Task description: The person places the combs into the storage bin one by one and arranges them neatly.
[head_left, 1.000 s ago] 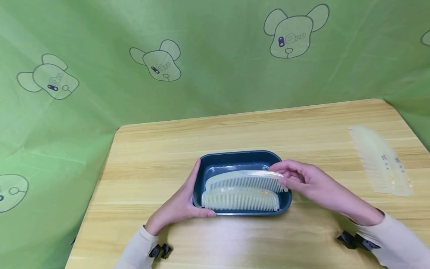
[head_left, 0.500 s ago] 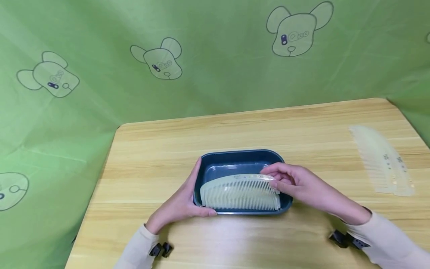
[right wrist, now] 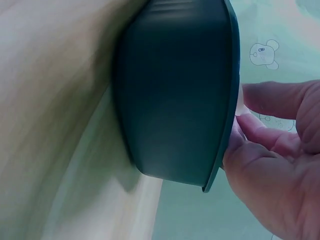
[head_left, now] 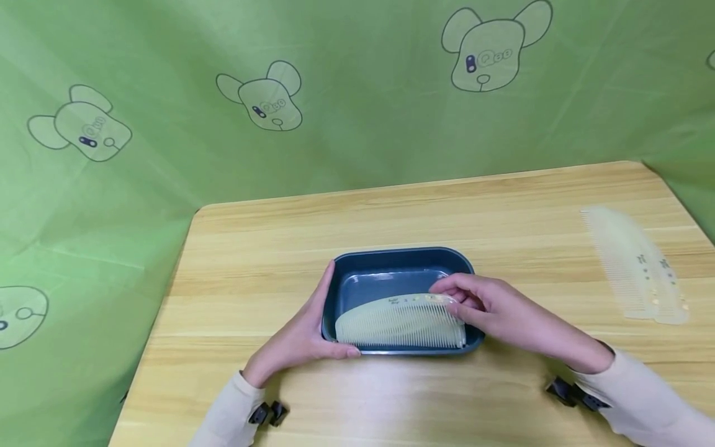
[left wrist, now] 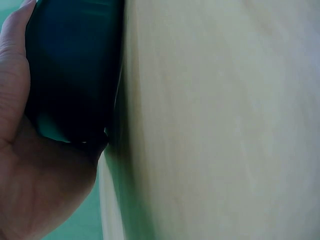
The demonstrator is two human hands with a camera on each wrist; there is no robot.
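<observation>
Your right hand (head_left: 486, 302) pinches the right end of a pale comb (head_left: 385, 315) between thumb and fingers; your left hand (head_left: 304, 332) grips the left end of the blue dish (head_left: 368, 284), with the thumb on the near rim. The pinched comb is inside the dish, along its near side, with its teeth pointing toward you; a second comb (head_left: 460, 337) pokes out at the low right corner; the rest of the two overlap so much that you can't tell well where one ends.

Compared with a second ago, the pinched comb is lower and closer to you; your right hand is a bit farther left with it; the gap between the two combs' backs is gone. That looks like one comb being lined up with the other; it seems nearly in its spot, but you have not let go.

Your left hand stays put and seems to keep the dish from sliding; a third comb (head_left: 614, 267) and a fourth comb (head_left: 674, 304) still lie together on the table (head_left: 268, 261), off to your right.
</observation>
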